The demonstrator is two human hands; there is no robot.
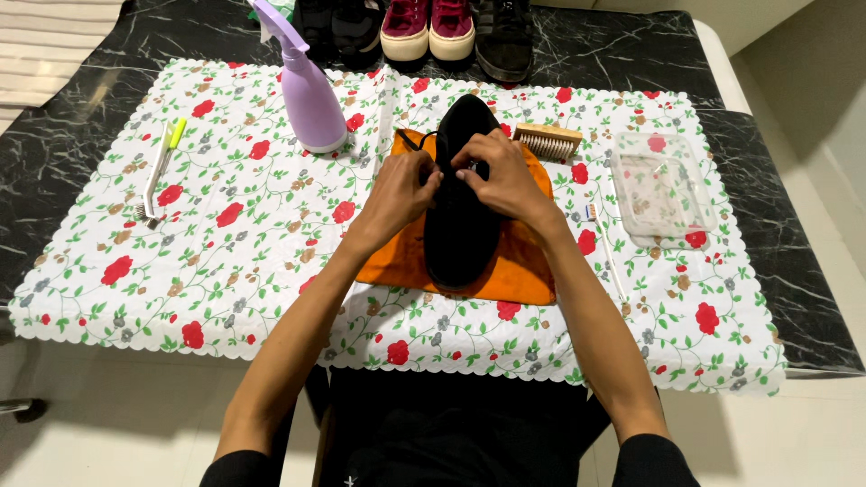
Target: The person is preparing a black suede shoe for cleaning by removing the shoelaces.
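Observation:
A black shoe (462, 236) lies on an orange cloth (523, 266) in the middle of the flowered table cover (234, 261), toe pointing away from me. Both hands meet over its lacing area. My left hand (403, 191) pinches a black lace at the shoe's left side, and a loop of lace shows by the cloth's far left corner. My right hand (501, 177) grips the lace on the shoe's right side, fingers curled on it.
A lilac spray bottle (307, 90) stands at the back left. A wooden brush (548, 141) lies just behind my right hand. A clear plastic tray (661, 185) sits at the right, a small green-handled brush (162, 167) at the left. Several shoes (428, 27) line the far edge.

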